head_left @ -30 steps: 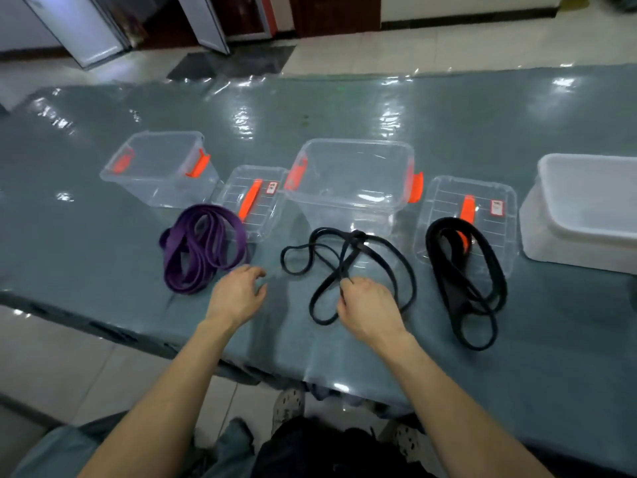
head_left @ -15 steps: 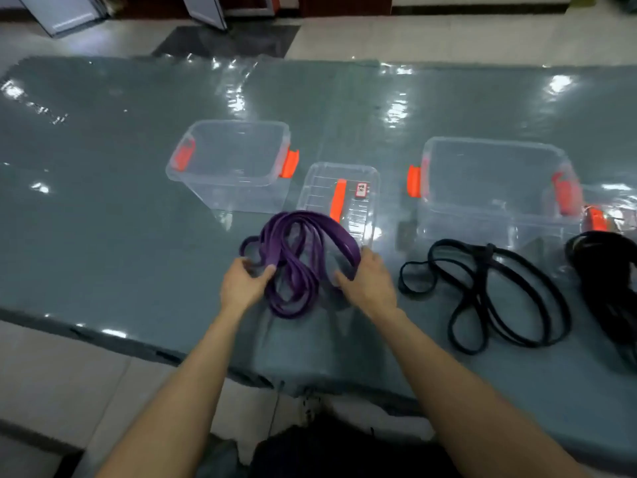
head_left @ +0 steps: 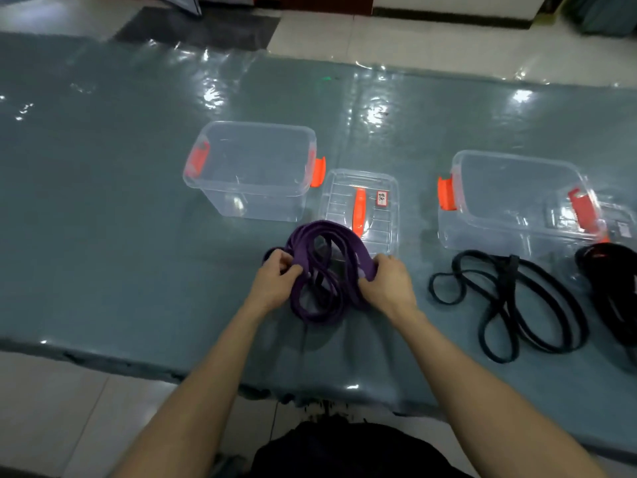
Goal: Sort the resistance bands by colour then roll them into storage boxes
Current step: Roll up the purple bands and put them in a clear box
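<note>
The purple band [head_left: 356, 251] lay in a loose, uneven coil on the bench [head_left: 120, 201], near its front edge, with the far arc of the coil lapping over the lid [head_left: 379, 229]. The left hand [head_left: 275, 281] had its fingers curled round the coil's left side and the right hand [head_left: 387, 281] clasped its right side, so both were grasping the band and neither was free. The left box [head_left: 248, 201] stood open just beyond, touching or almost touching the lid, and looked empty. Well to the right, a thin black band [head_left: 511, 270] sprawled in front of the right box [head_left: 499, 232], and a wide black band [head_left: 617, 270] lay at the edge of view. Sorting looked done and the rolling of the purple one was in hand. To do it well, the loops probably wanted squaring up first, flat faces together and edges level, then winding from one end with steady pull, since such rubber tends to spring open. A thumb should pin the finished roll until it sat against the box wall. The band also needed lifting off the lid so the lid was not dragged
</note>
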`<state>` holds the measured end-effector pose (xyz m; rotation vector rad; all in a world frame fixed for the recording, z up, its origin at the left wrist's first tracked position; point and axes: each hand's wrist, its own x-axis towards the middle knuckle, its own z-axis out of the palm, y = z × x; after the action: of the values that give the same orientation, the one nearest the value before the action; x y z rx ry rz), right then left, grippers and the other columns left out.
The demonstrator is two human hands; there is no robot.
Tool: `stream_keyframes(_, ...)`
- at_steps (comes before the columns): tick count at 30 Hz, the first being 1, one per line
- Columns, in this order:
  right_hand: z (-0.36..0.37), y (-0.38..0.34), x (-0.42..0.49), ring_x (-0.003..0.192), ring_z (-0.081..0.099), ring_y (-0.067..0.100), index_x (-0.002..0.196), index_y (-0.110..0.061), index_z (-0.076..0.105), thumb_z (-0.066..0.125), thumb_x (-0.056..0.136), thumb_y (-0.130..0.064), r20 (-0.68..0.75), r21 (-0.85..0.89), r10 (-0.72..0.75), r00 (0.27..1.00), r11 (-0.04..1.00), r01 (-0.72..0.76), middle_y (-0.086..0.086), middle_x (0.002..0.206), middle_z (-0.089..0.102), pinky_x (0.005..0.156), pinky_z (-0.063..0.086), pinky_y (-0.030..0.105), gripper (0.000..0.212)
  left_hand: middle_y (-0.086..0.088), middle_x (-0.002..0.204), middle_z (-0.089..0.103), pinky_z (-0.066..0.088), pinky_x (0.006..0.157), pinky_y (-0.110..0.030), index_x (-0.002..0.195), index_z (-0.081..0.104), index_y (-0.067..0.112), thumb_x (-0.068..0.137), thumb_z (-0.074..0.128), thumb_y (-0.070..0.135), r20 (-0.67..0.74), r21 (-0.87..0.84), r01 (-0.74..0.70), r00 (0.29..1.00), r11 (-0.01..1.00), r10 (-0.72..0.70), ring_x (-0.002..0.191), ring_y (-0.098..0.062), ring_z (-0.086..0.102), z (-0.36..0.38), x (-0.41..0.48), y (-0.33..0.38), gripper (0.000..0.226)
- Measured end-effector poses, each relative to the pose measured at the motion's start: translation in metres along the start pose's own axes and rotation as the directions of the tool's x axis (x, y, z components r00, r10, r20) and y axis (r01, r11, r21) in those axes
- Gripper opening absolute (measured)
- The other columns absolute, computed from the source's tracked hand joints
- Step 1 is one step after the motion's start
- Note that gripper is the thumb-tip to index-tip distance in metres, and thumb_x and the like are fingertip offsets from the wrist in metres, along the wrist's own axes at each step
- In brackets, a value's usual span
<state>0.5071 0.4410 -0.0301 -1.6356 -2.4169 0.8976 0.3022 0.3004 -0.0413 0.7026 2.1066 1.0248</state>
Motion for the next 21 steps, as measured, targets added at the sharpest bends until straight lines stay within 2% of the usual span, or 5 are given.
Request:
stream_keyframes(3,-0.006,-0.011,0.003,0.08,0.059,0.023,0.084,-0.022,0.055,0.068,0.085,-0.034,-0.056,0.125,-0.036,0.998,0.991,0.042,-0.003,0.096,0.055,0.07,0.048,0.036,0.017,-0.015,0.093,0.082,0.061,0.077,-0.032,0.104,0.056,0.013,0.106,0.058,0.006,0.005,-0.344,-0.051,0.998,0.937,0.056,0.085,-0.022,0.077,-0.027,-0.006,0.025,0.007)
stream_keyframes(7,-0.024,-0.041,0.013,0.065,0.058,0.014,0.08,-0.026,0.05,0.066,0.084,-0.04,-0.158,0.259,-0.073,0.985,0.959,0.112,-0.007,0.073,0.061,0.06,0.041,0.035,0.022,-0.03,0.087,0.073,0.057,0.075,-0.039,0.102,0.054,0.012,0.095,0.054,0.021,-0.041,-0.469,-0.129,0.991,0.874,0.124,0.075,-0.033,0.071,-0.075,-0.012,0.072,0.011)
stream_keyframes(16,-0.051,-0.109,0.012,0.059,0.05,0.006,0.082,-0.03,0.051,0.068,0.094,-0.034,-0.48,0.421,-0.247,0.842,0.777,0.468,-0.009,0.063,0.051,0.054,0.039,0.015,0.021,0.002,0.073,0.065,0.047,0.063,-0.028,0.105,0.054,0.022,0.087,0.083,0.021,-0.24,-0.523,-0.396,0.918,0.755,0.316,0.06,-0.021,0.053,-0.174,-0.045,0.099,0.034)
stream_keyframes(19,-0.045,-0.135,0.01,0.06,0.052,0.012,0.087,-0.024,0.061,0.067,0.095,-0.041,-0.479,0.394,-0.291,0.828,0.772,0.499,-0.009,0.068,0.058,0.059,0.044,0.029,0.02,-0.004,0.084,0.075,0.061,0.073,-0.033,0.106,0.054,0.029,0.095,0.081,0.032,-0.317,-0.393,-0.457,0.882,0.798,0.349,0.073,-0.025,0.072,-0.215,-0.044,0.1,0.029)
stream_keyframes(21,-0.038,-0.15,0.008,0.062,0.055,0.013,0.089,-0.022,0.063,0.067,0.097,-0.041,-0.462,0.364,-0.33,0.823,0.776,0.515,-0.007,0.068,0.06,0.061,0.046,0.033,0.021,0.001,0.094,0.08,0.061,0.078,-0.032,0.106,0.055,0.035,0.099,0.077,0.042,-0.294,-0.044,-0.429,0.868,0.902,0.399,0.087,-0.019,0.076,-0.242,-0.032,0.094,0.024)
